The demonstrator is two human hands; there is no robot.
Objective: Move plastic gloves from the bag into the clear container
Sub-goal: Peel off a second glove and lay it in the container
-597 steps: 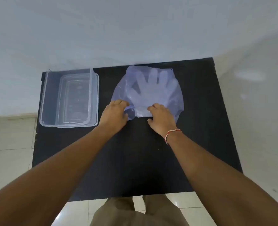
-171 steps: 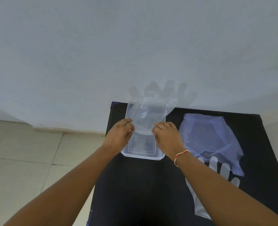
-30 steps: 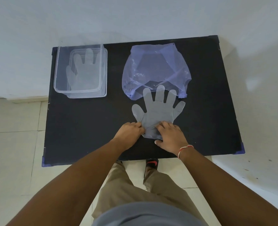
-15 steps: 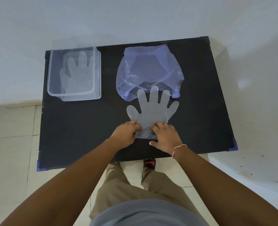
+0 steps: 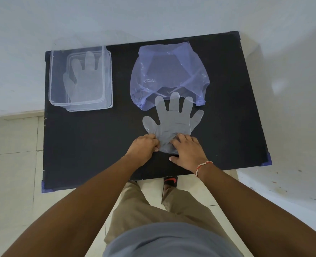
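Observation:
A clear plastic glove (image 5: 174, 121) lies flat on the black table (image 5: 90, 145), fingers pointing away from me and overlapping the mouth of the bluish plastic bag (image 5: 168, 75). My left hand (image 5: 144, 148) pinches the glove's cuff from the left. My right hand (image 5: 187, 151) grips the cuff from the right; the cuff is bunched between them. The clear container (image 5: 108, 78) stands at the table's far left with another glove (image 5: 83, 78) lying flat inside it.
The table stands against a white wall at the far side. Tiled floor shows to the left and below the near edge. My legs and a shoe (image 5: 170, 180) are under the near edge. A white ledge lies to the right.
Over the last second my hands have tightened on the glove's cuff and bunched it slightly. The glove, bag and container have stayed in place. The camera view shifted a little.

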